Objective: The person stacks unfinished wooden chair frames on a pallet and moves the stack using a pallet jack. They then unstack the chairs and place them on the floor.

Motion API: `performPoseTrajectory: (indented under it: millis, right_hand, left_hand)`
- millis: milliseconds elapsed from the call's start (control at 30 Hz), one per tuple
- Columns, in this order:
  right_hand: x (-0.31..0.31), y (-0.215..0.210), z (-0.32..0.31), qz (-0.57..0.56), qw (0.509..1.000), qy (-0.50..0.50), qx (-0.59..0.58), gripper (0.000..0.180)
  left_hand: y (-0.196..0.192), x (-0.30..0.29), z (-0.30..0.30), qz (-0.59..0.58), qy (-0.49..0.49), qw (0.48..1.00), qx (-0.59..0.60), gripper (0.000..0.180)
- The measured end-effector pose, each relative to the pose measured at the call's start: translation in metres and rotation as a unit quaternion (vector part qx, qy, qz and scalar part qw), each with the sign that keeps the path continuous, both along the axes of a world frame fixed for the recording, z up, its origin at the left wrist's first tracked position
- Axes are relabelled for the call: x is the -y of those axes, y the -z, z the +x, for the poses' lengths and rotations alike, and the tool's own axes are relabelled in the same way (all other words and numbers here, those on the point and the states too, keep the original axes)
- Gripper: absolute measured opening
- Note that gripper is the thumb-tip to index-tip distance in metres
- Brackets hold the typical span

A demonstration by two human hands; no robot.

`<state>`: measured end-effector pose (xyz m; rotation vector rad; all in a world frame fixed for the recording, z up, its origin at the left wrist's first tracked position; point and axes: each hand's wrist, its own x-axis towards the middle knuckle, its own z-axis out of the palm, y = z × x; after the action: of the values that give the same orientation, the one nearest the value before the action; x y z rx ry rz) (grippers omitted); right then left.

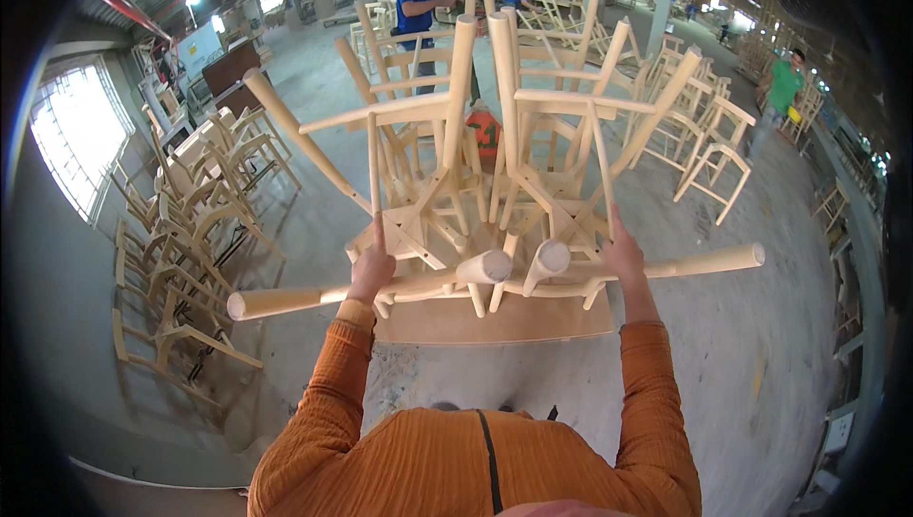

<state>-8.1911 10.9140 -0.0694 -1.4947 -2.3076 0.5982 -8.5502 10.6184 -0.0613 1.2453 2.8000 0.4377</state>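
Pale wooden chairs are stacked in front of me, several of them upside down with their legs pointing up and outward. My left hand (373, 270) is closed round a part of the left upturned chair (411, 232), its index finger stretched up along a thin rail. On the right upturned chair (571, 222), my right hand (624, 253) is closed in the same way at the base of a rail. Thick round leg ends (485, 268) jut toward me between the hands. Beneath the stack lies a flat brown board (495, 319). The fingers' undersides are hidden.
Rows of wooden chair frames (195, 232) stand along the left wall, and more chairs (718, 151) stand to the right. An orange object (483, 132) shows behind the stack. A person in blue (415, 18) works ahead; another in green (786, 84) is at the far right.
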Motion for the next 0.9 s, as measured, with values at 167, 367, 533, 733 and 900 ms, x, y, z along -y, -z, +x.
performPoseTrajectory:
  millis: [167,367,533,733,900]
  right_hand:
    - [-0.087,-0.007,-0.078,-0.005,1.000,0.005,0.018,0.076]
    - [-0.226,-0.014,-0.179,-0.017,1.000,-0.007,0.008,0.077]
    - [-0.360,0.005,-0.243,0.054,0.997,-0.023,-0.042,0.078]
    - [-0.481,0.001,-0.367,0.016,0.998,-0.036,-0.038,0.078]
    - [-0.565,0.006,-0.452,0.056,0.997,-0.043,-0.037,0.079]
  left_hand:
    - [0.004,-0.085,-0.076,0.014,0.013,1.000,-0.008,0.089]
    - [0.000,-0.221,-0.154,0.024,-0.010,1.000,0.004,0.092]
    - [0.005,-0.343,-0.226,0.048,0.026,0.998,0.014,0.092]
    - [0.000,-0.444,-0.332,0.047,0.000,0.999,0.015,0.091]
    - [-0.011,-0.528,-0.409,0.006,-0.017,0.998,0.065,0.088]
